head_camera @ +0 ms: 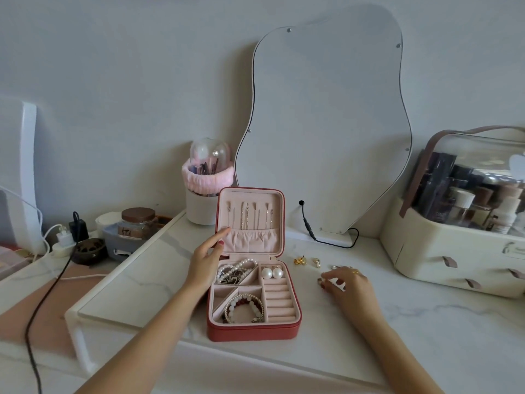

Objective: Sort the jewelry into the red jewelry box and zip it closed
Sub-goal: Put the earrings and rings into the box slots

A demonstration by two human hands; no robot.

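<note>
**Box open and part-filled; loose pieces remain on the table**

Head view. The red jewelry box lies open on the marble table, its lid upright with chains hung inside. The tray already holds a pearl strand, two pearl earrings and beaded bracelets; the ring rolls look unfilled.

Your left hand rests against the lid's left edge, fingers extended and relaxed, steadying rather than grasping. Your right hand sits on the table to the right of the box, fingers curled down over a small piece; whether you have it pinched or are only touching it, I cannot tell. A gold earring and a second small piece lie just beyond that hand, apart from the box.

Risks, as judged:
- Small pieces on smooth stone may skid or roll from a fumbled pick.
- If you release the lid, it may drop onto the tray.
- Zipping early could snag hanging chains or the pearl strand near the rim.
</note>
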